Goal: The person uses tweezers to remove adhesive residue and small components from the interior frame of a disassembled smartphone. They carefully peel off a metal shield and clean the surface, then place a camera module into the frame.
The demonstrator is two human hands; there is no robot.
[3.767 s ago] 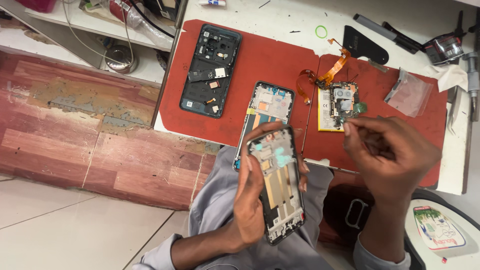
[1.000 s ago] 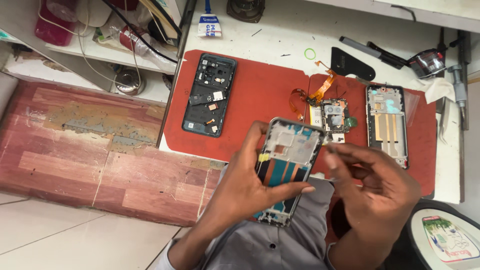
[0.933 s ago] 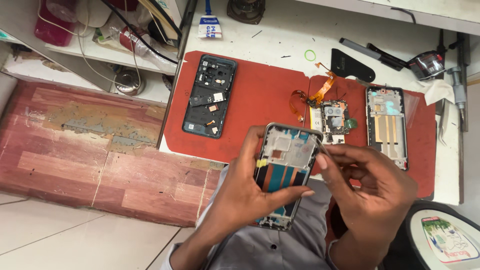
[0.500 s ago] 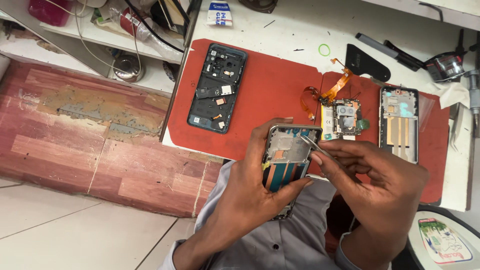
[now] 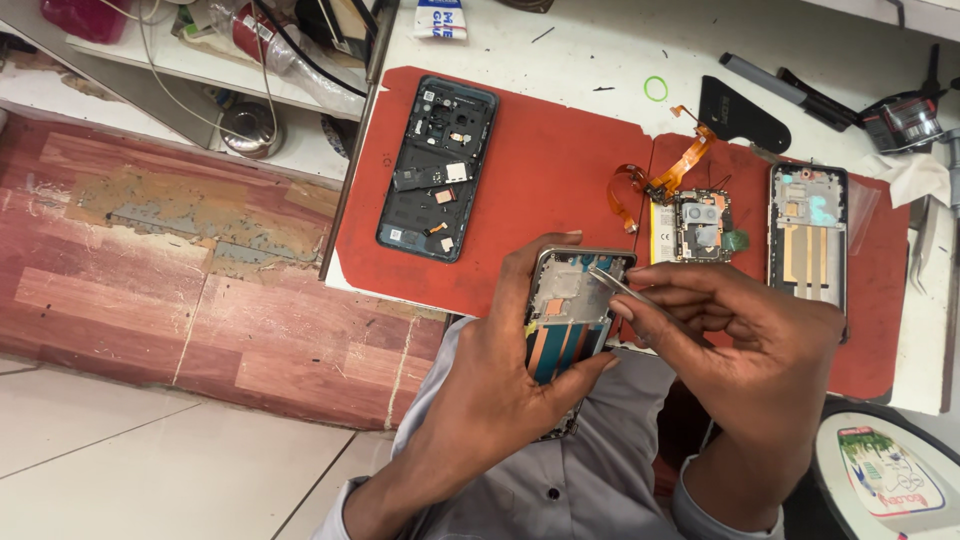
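Note:
My left hand [image 5: 505,385] grips an opened phone frame [image 5: 570,320] from below, thumb across its lower edge, fingers curled around its left side. The frame shows a grey metal plate and orange-and-teal strips inside. My right hand [image 5: 745,350] pinches thin metal tweezers [image 5: 612,284], whose tip rests on the frame's upper right corner. Both hands hover over my lap at the front edge of the red mat [image 5: 545,175].
On the mat lie a dark phone back housing [image 5: 438,168], a small board with orange flex cables [image 5: 690,215] and another phone frame [image 5: 808,235]. Tools and a black cover [image 5: 745,115] sit on the white bench behind. A round stool [image 5: 885,475] is lower right.
The view has shifted slightly. My left hand turned the frame more upright and lower, and my right hand brought the tweezers' tip onto its top corner.

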